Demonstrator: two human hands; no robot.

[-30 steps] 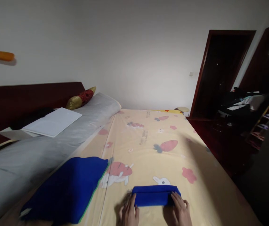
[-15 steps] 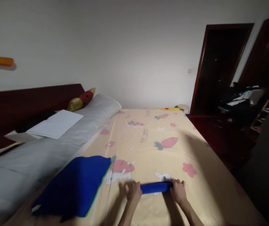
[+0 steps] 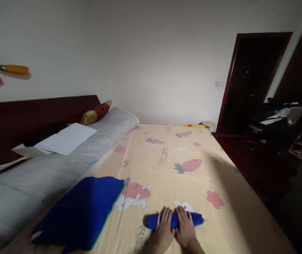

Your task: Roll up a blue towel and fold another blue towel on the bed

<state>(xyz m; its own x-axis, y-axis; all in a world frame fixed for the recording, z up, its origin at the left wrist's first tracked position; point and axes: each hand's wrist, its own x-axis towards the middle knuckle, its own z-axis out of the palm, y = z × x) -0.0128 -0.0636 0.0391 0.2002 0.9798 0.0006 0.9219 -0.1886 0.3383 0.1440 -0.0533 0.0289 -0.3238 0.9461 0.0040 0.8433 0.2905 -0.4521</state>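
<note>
A blue cloth rolled into a narrow bundle [image 3: 197, 219] lies crosswise on the bed near me. My left hand [image 3: 164, 229] rests flat on its left half, fingers stretched forward over the top. Close beside it, my right hand [image 3: 185, 227] presses flat on the roll right of its middle, fingers also extended. Both ends of the roll stick out past my hands. Further left, a second blue cloth [image 3: 87, 208] with a green edge is spread out on the bed, a small white tag at its lower left corner.
The bed sheet [image 3: 151, 169] has carrots, rabbits and flowers printed on it. Along the headboard [image 3: 34, 109] runs a long grey pillow [image 3: 82, 160] carrying a white flat board or folder [image 3: 68, 138] and a red-gold cushion [image 3: 96, 113]. A stool [image 3: 208, 124] stands beyond the bed.
My hands have left the two ends of the roll and come together at its middle, now flat on top. The view has shifted slightly to the left.
</note>
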